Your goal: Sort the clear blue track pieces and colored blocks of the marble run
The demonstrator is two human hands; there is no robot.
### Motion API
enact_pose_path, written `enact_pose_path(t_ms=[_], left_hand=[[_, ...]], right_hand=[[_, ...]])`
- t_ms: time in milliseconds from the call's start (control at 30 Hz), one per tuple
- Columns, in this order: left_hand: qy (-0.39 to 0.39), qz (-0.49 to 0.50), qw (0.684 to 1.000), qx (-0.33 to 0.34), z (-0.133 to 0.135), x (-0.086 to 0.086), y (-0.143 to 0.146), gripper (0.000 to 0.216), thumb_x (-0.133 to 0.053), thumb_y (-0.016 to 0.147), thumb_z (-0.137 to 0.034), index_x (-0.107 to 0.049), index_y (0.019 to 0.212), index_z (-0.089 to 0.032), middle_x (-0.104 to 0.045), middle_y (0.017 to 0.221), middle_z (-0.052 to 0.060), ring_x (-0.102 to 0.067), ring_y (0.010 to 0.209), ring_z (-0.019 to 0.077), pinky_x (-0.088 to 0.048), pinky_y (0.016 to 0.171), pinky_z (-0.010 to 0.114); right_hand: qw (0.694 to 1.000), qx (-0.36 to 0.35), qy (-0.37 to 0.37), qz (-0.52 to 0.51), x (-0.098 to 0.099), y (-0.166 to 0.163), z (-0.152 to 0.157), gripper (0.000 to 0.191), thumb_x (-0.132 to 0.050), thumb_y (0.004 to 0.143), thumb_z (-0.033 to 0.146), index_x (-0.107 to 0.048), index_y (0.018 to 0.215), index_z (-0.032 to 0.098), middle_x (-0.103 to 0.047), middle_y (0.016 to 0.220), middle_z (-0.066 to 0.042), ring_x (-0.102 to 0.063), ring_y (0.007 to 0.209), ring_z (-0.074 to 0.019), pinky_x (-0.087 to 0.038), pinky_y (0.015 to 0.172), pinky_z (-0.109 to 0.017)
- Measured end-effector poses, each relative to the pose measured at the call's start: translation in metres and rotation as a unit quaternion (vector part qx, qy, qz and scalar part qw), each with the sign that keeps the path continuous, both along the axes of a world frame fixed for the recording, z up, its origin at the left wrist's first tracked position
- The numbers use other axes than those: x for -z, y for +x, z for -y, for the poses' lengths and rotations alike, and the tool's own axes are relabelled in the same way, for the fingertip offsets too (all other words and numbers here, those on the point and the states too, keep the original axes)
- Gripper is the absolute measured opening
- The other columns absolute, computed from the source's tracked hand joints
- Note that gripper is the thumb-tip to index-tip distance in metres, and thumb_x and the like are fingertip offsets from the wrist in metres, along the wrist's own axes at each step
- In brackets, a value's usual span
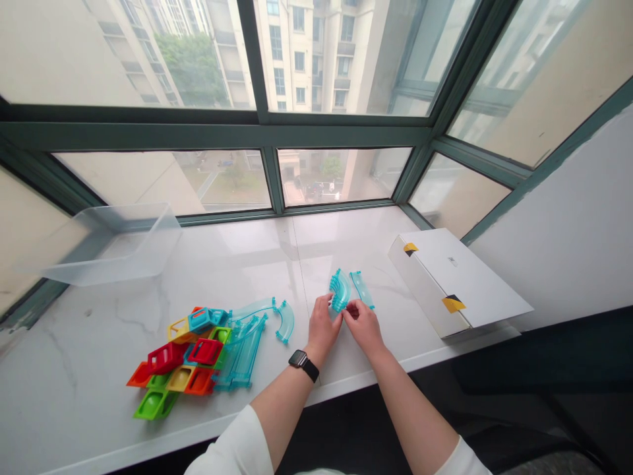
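One stack of curved track pieces (339, 290) sat at frame centre. Left fingers (327, 305) grasped it; right fingers (352, 309) pinched its lower end.

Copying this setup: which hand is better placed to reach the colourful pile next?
Probably left. Both hands hold the stack of curved clear-blue tracks, but the left hand sits nearer the pile of coloured plastic blocks; the right hand is farther.

The lower end of the stacked curved track pieces (339, 289) is hidden behind the fingers of the left grip (322, 326). Whether the right grip (364, 324) pinches them cannot be told. The clear plastic bin (113, 244) is blurred. The print on the white box (455, 280) is too small to read.
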State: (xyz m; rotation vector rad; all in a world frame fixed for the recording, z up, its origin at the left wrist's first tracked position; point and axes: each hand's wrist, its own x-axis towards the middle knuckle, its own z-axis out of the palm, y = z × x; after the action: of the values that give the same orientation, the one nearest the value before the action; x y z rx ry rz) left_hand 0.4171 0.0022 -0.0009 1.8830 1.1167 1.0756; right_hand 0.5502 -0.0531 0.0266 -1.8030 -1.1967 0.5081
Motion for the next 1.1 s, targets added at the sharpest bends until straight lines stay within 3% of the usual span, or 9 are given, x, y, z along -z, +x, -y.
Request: enact_pose_path(t_ms=[233, 367, 467, 600, 833, 1100], left_hand=[[-0.033, 0.027, 0.999, 0.034, 0.019, 0.003, -0.040, 0.066, -0.075, 0.084, -0.020, -0.046, 0.143, -0.026, -0.058, 0.130, 0.010, -0.065, 0.118, 0.0245, -0.058, 0.103, 0.046], [-0.051, 0.008, 0.993, 0.105, 0.044, -0.002, -0.091, 0.047, -0.069, 0.090, -0.021, -0.057, 0.135, -0.028, -0.063, 0.126, 0.008, -0.065, 0.117, 0.0234, -0.058, 0.104, 0.045], [-0.077, 0.002, 0.984, 0.161, 0.062, -0.006, -0.129, 0.032, -0.063, 0.095, -0.026, -0.063, 0.127, -0.027, -0.065, 0.126, 0.009, -0.065, 0.118, 0.0239, -0.057, 0.104, 0.043], [-0.134, 0.031, 0.979, 0.151, 0.075, -0.006, -0.165, 0.023, -0.060, 0.099, -0.034, -0.067, 0.118, -0.023, -0.070, 0.117, 0.009, -0.068, 0.110, 0.0228, -0.058, 0.100, 0.040], [-0.199, 0.048, 0.969, 0.134, 0.086, -0.013, -0.201, 0.029, -0.062, 0.096, -0.044, -0.072, 0.112, -0.021, -0.075, 0.108, 0.008, -0.070, 0.098, 0.0222, -0.057, 0.092, 0.036], [-0.231, 0.060, 0.964, 0.115, 0.093, -0.015, -0.223, 0.041, -0.055, 0.099, -0.053, -0.065, 0.081, -0.018, -0.066, 0.074, 0.001, -0.059, 0.066, 0.0151, -0.048, 0.066, 0.026]], right_hand=[[0.999, 0.033, 0.000, -0.015, 0.016, -0.019, 0.034, 0.014, -0.058, 0.089, 0.039, -0.060, 0.089, 0.025, -0.071, 0.085, -0.005, -0.070, 0.076, -0.0244, -0.058, 0.075, -0.038], [0.999, 0.010, 0.030, 0.000, 0.027, -0.041, 0.054, 0.013, -0.055, 0.090, 0.034, -0.062, 0.094, 0.024, -0.070, 0.089, -0.007, -0.069, 0.083, -0.0243, -0.059, 0.081, -0.038], [0.999, -0.019, 0.032, 0.012, 0.023, -0.054, 0.058, 0.014, -0.053, 0.090, 0.030, -0.064, 0.094, 0.022, -0.070, 0.091, -0.007, -0.069, 0.087, -0.0237, -0.057, 0.083, -0.037], [0.996, -0.083, 0.007, 0.014, 0.011, -0.073, 0.055, 0.014, -0.053, 0.091, 0.027, -0.066, 0.091, 0.022, -0.071, 0.092, -0.006, -0.068, 0.084, -0.0219, -0.056, 0.079, -0.035], [0.979, -0.203, -0.008, -0.007, 0.007, -0.121, 0.045, 0.016, -0.054, 0.092, 0.022, -0.068, 0.100, 0.022, -0.070, 0.097, -0.004, -0.068, 0.084, -0.0191, -0.056, 0.078, -0.033], [0.972, -0.233, -0.003, 0.010, 0.002, -0.164, 0.029, 0.019, -0.056, 0.089, 0.017, -0.068, 0.103, 0.022, -0.070, 0.103, -0.005, -0.068, 0.086, -0.0180, -0.056, 0.075, -0.032]])
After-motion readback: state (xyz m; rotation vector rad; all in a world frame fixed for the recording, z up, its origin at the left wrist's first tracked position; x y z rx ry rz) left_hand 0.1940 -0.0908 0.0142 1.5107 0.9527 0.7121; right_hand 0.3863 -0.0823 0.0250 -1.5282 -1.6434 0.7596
